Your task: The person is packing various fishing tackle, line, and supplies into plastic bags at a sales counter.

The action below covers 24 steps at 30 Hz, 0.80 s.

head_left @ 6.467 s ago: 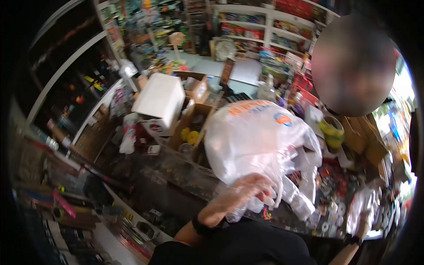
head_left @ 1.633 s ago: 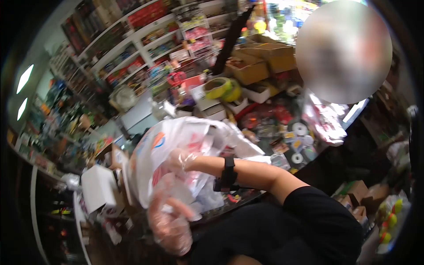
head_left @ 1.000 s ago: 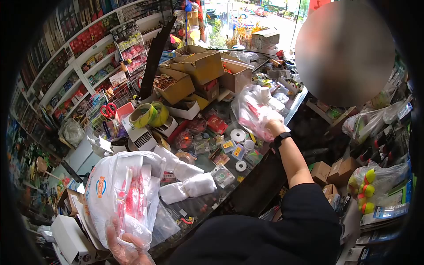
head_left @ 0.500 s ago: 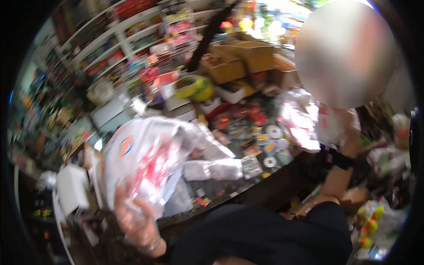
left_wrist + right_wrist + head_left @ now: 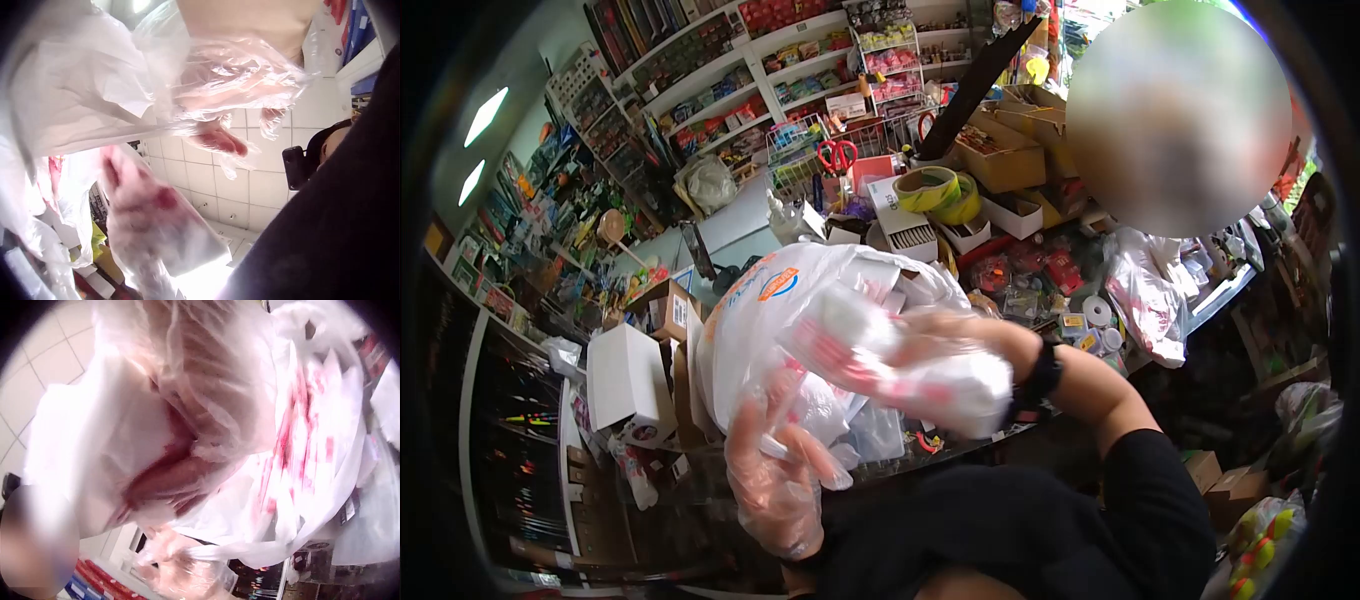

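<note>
A large white plastic bag [image 5: 740, 320] with orange and blue print stands bulging on the counter, its mouth turned toward me. My left hand [image 5: 780, 490], in a clear plastic glove, grips the edge of that bag; the right wrist view shows a stretched strip of it running to the fingers [image 5: 181, 556]. Right in front of the bag's mouth, my gloved right hand [image 5: 935, 340] holds a white plastic bundle [image 5: 955, 390] with pink print, blurred by motion. More pink-printed white plastic [image 5: 306, 437] shows inside the big bag.
Another pink-printed plastic bundle [image 5: 1145, 295] lies on the counter at right, near tape spools [image 5: 1097, 311] and small packs. Behind are yellow tape rolls [image 5: 925, 190], red scissors [image 5: 837, 155] and cardboard boxes [image 5: 1000, 150]. A white box [image 5: 630, 385] stands left. A person is across the counter.
My right hand reached to the plastic pile at right, lifted a white bundle, and has carried it left to the big bag. The left hand stays at the bag's edge.
</note>
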Available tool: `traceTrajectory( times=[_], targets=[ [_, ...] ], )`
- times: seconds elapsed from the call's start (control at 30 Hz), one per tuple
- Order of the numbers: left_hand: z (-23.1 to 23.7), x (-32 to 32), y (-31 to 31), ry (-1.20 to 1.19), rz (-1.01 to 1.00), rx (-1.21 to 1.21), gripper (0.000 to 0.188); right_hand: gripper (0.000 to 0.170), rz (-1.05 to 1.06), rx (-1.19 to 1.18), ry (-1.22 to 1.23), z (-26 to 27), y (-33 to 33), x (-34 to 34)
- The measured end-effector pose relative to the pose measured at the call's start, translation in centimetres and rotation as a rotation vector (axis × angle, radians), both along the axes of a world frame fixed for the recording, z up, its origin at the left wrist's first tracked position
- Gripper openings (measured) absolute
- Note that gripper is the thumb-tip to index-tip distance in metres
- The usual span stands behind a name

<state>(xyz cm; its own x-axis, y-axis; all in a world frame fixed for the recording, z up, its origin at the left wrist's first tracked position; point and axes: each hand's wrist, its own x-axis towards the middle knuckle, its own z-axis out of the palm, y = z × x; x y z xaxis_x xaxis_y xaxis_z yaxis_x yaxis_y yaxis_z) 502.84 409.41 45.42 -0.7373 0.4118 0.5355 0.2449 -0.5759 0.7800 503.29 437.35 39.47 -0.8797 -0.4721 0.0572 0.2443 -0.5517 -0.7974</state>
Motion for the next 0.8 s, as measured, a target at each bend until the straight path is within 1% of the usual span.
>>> traceTrajectory(
  times=[0.03, 0.07, 0.13, 0.2, 0.23, 0.27, 0.3, 0.33, 0.37, 0.43, 0.47, 0.5, 0.53, 0.57, 0.6, 0.63, 0.67, 0.7, 0.77, 0.8],
  targets=[
    [0.1, 0.4, 0.1, -0.023, -0.015, 0.001, 0.093, 0.045, -0.014, 0.079, 0.039, -0.3, -1.9, -2.1],
    [0.3, 1.0, 0.0, -0.091, -0.005, -0.003, 0.097, 0.041, -0.114, 0.709, 0.209, 0.8, -4.5, -5.1],
    [0.1, 1.3, 0.1, -0.098, -0.001, -0.021, 0.097, 0.038, -0.226, 1.342, 0.364, 3.3, -9.0, -9.6],
    [-0.3, 1.7, -0.2, -0.108, -0.009, -0.053, 0.098, 0.028, -0.045, 1.768, 0.793, 6.0, -12.0, -11.4],
    [-0.5, 1.8, -0.4, -0.107, 0.042, -0.045, 0.099, 0.034, -0.274, 1.801, 1.081, 4.3, -13.5, -12.2],
    [-1.0, 1.8, -0.2, -0.108, 0.079, -0.029, 0.101, 0.032, -0.322, 1.567, 0.904, 3.8, -13.1, -11.4],
    [-1.3, 1.6, -0.5, -0.066, 0.118, -0.065, 0.102, 0.030, -0.374, 1.287, 0.737, 3.4, -12.6, -10.5],
    [-1.5, 1.3, -0.7, 0.015, 0.175, -0.106, 0.099, 0.028, -0.432, 1.018, 0.603, 2.9, -12.1, -9.7],
    [-1.7, 1.0, -0.8, 0.095, 0.229, -0.144, 0.097, 0.028, -0.478, 1.057, 0.558, 3.2, -10.1, -8.2],
    [-2.1, 1.0, -0.9, 0.179, 0.268, -0.228, 0.089, 0.026, -0.333, 0.928, 0.507, 3.1, -6.7, -4.8],
    [1.8, 3.3, 1.2, 0.138, 0.418, -0.265, 0.039, 0.025, -0.485, 0.988, 0.635, 2.2, -4.0, -3.4],
    [-0.6, 1.9, -0.4, 0.473, 0.753, -0.636, 0.041, 0.023, -0.627, 1.041, 0.776, 1.8, -0.7, -1.9],
    [0.1, 1.9, 0.5, 0.627, 0.795, -0.622, 0.039, 0.021, -0.629, 1.199, 0.689, 3.0, 2.6, 0.1],
    [0.8, 1.8, 1.4, 0.783, 0.840, -0.607, 0.038, 0.021, -0.768, 1.294, 0.648, 2.8, 5.9, 1.9],
    [0.5, 1.6, 1.2, 0.782, 0.834, -0.604, 0.038, 0.023, -0.972, 1.442, 0.579, 2.0, 9.8, 3.8],
    [-0.2, 1.4, 0.7, 0.719, 0.824, -0.662, 0.036, 0.024, -1.170, 1.623, 0.481, 1.1, 13.8, 5.9],
    [-0.6, 1.2, 0.5, 0.656, 0.813, -0.719, 0.035, 0.026, -1.355, 1.837, 0.348, -0.2, 17.8, 7.7],
    [-0.3, 1.2, 1.1, 0.657, 0.806, -0.719, 0.035, 0.028, -1.502, 2.039, 0.168, -2.2, 21.8, 9.8],
    [0.5, 1.4, 2.9, 0.750, 0.774, -0.538, 0.033, 0.031, -1.582, 2.057, -0.235, -5.7, 28.7, 14.6],
    [0.4, 1.4, 3.0, 0.751, 0.771, -0.532, 0.033, 0.034, -1.320, 2.175, -0.580, -3.7, 27.8, 16.2]
  ],
)
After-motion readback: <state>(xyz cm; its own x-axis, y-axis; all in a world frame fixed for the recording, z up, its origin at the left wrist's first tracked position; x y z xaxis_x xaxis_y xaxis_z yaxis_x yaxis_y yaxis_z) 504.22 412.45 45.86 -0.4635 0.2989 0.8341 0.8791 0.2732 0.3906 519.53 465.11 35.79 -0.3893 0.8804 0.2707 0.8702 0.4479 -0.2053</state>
